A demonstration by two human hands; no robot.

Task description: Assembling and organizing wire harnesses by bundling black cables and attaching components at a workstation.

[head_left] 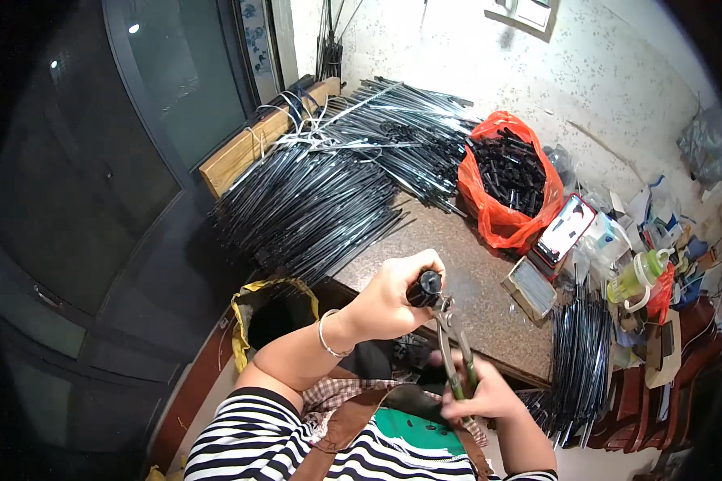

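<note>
My left hand (393, 297) is closed around a short black tube (425, 287), held end-up over the near edge of the brown stone table (473, 280). My right hand (477, 393) grips the handles of a pair of pliers (451, 345), whose jaws reach up to the tube's lower end. A silver bangle sits on my left wrist.
A large pile of long black rods (329, 176) covers the table's far left. An orange bag of short black tubes (509, 172) stands behind a phone (564, 228) and a small box (529, 287). More rods (578, 353) lean at right, a yellow-rimmed sack (269, 309) below left.
</note>
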